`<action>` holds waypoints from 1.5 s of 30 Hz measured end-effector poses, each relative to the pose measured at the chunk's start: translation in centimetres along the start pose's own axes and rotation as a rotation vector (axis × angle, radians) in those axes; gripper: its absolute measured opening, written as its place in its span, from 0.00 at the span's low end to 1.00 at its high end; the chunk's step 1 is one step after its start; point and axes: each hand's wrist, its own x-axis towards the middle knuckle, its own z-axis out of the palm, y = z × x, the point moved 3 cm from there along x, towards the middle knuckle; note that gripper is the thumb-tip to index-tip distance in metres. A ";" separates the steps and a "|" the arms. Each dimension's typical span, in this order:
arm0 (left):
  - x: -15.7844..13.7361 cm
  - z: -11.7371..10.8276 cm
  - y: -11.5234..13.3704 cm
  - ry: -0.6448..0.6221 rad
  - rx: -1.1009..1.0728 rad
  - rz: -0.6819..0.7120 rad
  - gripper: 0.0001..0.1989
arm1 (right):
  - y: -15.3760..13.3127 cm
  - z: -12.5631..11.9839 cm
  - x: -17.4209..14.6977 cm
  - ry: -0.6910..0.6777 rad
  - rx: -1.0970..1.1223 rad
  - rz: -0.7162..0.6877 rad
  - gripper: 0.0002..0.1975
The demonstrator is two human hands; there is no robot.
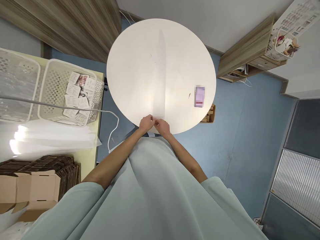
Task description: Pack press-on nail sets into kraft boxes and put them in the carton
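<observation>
A long, translucent plastic strip [160,73] lies down the middle of the round white table [132,60], running from near the far rim to the near edge. At its near end my left hand [147,123] and my right hand [162,127] meet, almost touching. Fingers of both are closed in a pinch on the end of the strip. How much of it lies between the fingertips is too small to make out. To the right of the strip rests a pinkish-purple rectangular item [199,96], blurred in the picture.
On the left table [91,146] stand a white basket of printed cards [77,96], another basket [18,86], a stack of translucent sheets [57,138] and flattened cardboard boxes [37,186]. A grey cable [57,106] crosses there. A cardboard box [212,114] sits below the round table's right side.
</observation>
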 end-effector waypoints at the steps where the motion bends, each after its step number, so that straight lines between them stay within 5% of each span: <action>1: 0.2 0.1 -0.2 0.013 0.007 -0.014 0.13 | 0.0 0.2 0.0 -0.006 -0.003 -0.001 0.09; 6: 0.8 0.7 -1.2 0.006 -0.025 -0.078 0.12 | 0.7 -0.1 -0.7 0.014 0.066 0.045 0.07; 13: 1.0 1.6 -1.6 -0.010 -0.023 -0.101 0.12 | 3.7 -2.5 -1.2 0.247 0.146 0.229 0.13; 32: 1.1 1.1 -1.5 0.039 0.138 -0.017 0.22 | 4.1 -1.6 0.7 0.195 0.265 0.348 0.12; 36: -0.5 -0.1 -0.2 0.121 0.088 0.236 0.24 | 4.5 -1.4 0.6 0.179 0.346 0.365 0.12; 40: -1.8 0.3 1.0 0.007 0.111 0.637 0.29 | 4.7 -1.4 0.7 0.153 0.379 0.354 0.14; 45: -1.9 1.8 0.3 -0.092 0.178 0.707 0.38 | 5.3 -1.4 1.1 0.140 0.495 0.344 0.12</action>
